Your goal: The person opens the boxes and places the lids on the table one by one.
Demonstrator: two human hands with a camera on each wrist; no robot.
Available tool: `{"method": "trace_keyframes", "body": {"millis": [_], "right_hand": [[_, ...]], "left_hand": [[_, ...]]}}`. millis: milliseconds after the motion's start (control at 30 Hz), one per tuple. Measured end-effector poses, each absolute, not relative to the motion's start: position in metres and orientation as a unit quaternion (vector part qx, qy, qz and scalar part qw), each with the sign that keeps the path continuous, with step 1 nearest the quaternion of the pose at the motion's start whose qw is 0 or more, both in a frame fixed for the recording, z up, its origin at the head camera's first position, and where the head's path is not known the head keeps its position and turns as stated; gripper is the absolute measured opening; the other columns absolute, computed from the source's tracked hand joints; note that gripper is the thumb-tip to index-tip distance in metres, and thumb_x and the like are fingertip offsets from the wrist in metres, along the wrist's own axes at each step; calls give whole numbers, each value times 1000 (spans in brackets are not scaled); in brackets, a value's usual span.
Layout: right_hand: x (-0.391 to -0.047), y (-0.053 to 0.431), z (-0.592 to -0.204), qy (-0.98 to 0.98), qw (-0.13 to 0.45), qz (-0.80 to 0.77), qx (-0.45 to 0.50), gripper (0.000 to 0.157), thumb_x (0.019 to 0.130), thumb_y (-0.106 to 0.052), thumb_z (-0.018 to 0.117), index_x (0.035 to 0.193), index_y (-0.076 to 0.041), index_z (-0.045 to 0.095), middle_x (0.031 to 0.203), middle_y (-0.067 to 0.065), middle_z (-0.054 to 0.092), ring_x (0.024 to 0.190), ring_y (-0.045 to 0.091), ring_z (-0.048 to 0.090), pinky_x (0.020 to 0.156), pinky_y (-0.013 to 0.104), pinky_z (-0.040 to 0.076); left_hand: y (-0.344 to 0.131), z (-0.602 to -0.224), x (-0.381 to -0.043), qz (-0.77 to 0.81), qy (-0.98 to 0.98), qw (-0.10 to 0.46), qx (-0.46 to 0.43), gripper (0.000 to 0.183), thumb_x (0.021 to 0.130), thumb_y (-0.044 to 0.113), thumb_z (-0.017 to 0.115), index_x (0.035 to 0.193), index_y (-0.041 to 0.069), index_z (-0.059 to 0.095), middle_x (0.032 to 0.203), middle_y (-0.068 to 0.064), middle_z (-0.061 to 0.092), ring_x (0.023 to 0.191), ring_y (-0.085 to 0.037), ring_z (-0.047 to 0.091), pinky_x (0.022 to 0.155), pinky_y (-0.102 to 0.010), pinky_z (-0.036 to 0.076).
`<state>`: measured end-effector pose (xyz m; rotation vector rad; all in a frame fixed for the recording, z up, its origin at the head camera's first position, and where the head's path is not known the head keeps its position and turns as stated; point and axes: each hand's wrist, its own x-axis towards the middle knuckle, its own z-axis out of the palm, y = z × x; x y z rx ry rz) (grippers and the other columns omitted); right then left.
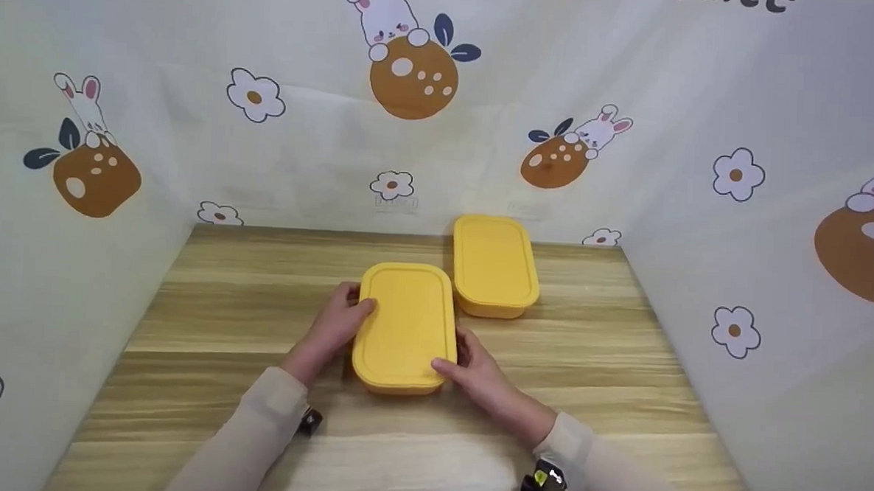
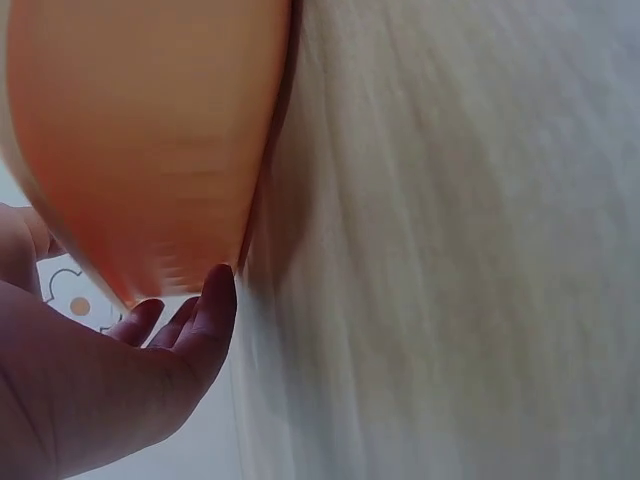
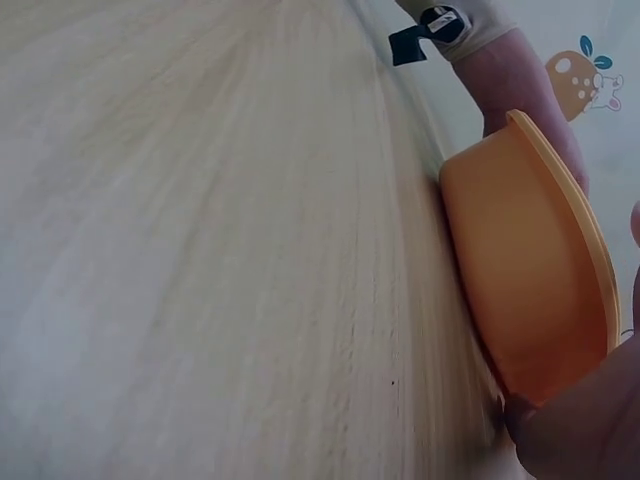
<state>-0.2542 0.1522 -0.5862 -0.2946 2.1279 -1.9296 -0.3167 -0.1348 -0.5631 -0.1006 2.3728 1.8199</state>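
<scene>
A yellow lidded food container (image 1: 406, 325) stands in the middle of the wooden table, between both hands. My left hand (image 1: 336, 321) grips its left side, thumb over the lid's edge and fingers bent against the wall. On the near right corner, my right hand (image 1: 479, 373) holds it with the thumb on the lid and the fingers down the side. The left wrist view shows the container's orange-looking wall (image 2: 150, 150) with curled fingertips at its end. In the right wrist view, a fingertip meets the container (image 3: 535, 270) low down, close to the tabletop.
A second yellow lidded container (image 1: 495, 263) sits behind and to the right, near the back wall. Pale cloth walls (image 1: 301, 158) with rabbit and flower prints enclose the wooden table (image 1: 236, 288) at the back and both sides. Small black devices (image 1: 311, 421) are strapped to the wrists.
</scene>
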Motion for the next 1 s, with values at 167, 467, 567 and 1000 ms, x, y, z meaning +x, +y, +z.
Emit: {"method": "trace_keyframes", "body": {"millis": [167,467,567,1000], "right_hand": [[-248,154,-587,743,121,-643,-143,108,90,-12,94,169,7,23,167,26,43,151,35,48,122,36,41],[-241,156,-592,769,108,-602,-184,129,81,-10,101,174,2,12,177,18,29,162,26,31,131,36,23],[-241,156,-591,782,95,-583,-196,130,79,-11,102,174,0,13,179,16,27,164,25,26,133,43,17],[-245,151,-599,787,53,-574,-219,119,75,-6,102,171,-9,33,168,9,47,156,28,40,133,49,21]], "left_hand": [[-139,-562,-319,600,798,56,-26,55,111,27,60,156,-3,47,156,-29,53,143,-39,55,120,-51,46],[-139,-560,-318,601,797,53,-28,55,110,26,61,154,-5,48,151,-28,56,137,-39,58,116,-50,49],[-138,-560,-317,605,793,58,-30,56,111,27,61,155,-4,47,152,-27,55,137,-38,58,116,-50,49],[-138,-559,-318,595,801,60,-29,56,111,28,59,155,-5,48,151,-28,56,135,-38,59,116,-50,49]]}}
